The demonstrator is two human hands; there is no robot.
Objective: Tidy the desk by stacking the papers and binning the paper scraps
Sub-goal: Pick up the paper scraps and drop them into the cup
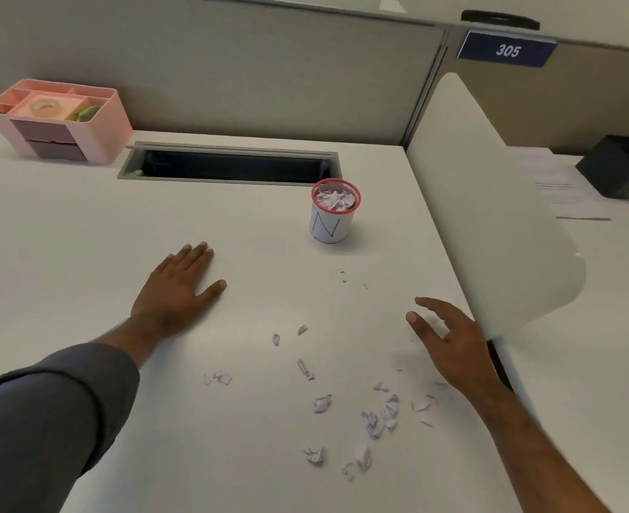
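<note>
Start at the far left corner of the desk [83, 224]: a pink plastic organiser [57, 120] stands there, smooth-walled and boxy, with a roll of clear tape in its top tray; leave it alone. Just to its right, along the far edge, runs a long dark cable slot [231, 166] with a grey metal frame.

Your left hand [179, 290] lies flat on the smooth white top towards the middle, fingers spread and holding nothing. Keep it there as a brace, or bring it in as a wall to sweep against.

Right of it, towards the far right of the desk, stands the bin [333, 212], a small red mesh cup wrapped in white paper with a letter drawn on it, already heaped with crumpled paper. Press that heap down lightly, or new bits will likely roll off.

The paper scraps [375, 420] lie scattered near the front edge, between your arms and closer to the right one: small, light, torn and balled, with a few tiny flecks nearer the bin. Rake them into one pile before lifting; picking them singly would be slow.

Your right hand [450, 342] hovers near the right edge, fingers loosely apart and empty, beside a large white sheet [490, 216] that curves up off the desk, thin and floppy. I cannot tell whether the hand touches it
</note>
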